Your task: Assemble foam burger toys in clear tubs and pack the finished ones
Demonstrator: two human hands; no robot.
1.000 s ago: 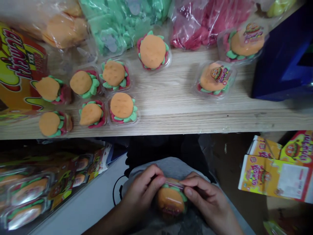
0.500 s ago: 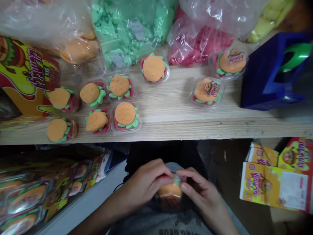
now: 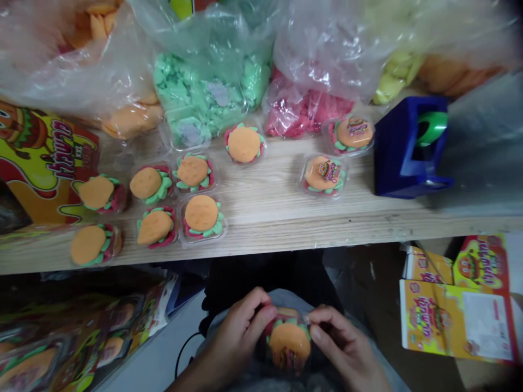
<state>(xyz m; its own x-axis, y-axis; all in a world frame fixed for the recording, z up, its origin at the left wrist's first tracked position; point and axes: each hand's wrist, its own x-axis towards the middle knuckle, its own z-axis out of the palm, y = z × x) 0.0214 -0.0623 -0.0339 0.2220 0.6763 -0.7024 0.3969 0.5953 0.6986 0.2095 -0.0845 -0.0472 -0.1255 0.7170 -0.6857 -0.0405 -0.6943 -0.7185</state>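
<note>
In front of my body, low in the view, I hold a clear plastic pack with a candy burger (image 3: pixel 289 343) inside; a printed sticker shows on its near side. My left hand (image 3: pixel 247 324) pinches the pack's upper left corner between thumb and fingers. At the upper right corner my right hand (image 3: pixel 341 343) is closed too, thumb against forefinger; a small clear bit shows at the fingertips, and I cannot tell whether it is tape or the pack's edge. On the table, two stickered burger packs (image 3: pixel 326 175) stand at the right, and several without stickers (image 3: pixel 203 215) at the left.
A blue tape dispenser (image 3: pixel 394 158) with a green core stands at the table's right. Bags of green pieces (image 3: pixel 196 92), red pieces (image 3: pixel 302 109) and buns (image 3: pixel 133 117) line the back. A printed carton (image 3: pixel 44 158) is left; flattened cartons (image 3: pixel 437 316) lie lower right, more packs (image 3: pixel 28 362) lower left.
My head view has shifted, so the table sits lower in the picture. Both hands still hold the burger pack, now turned so that its top and sticker show more.
</note>
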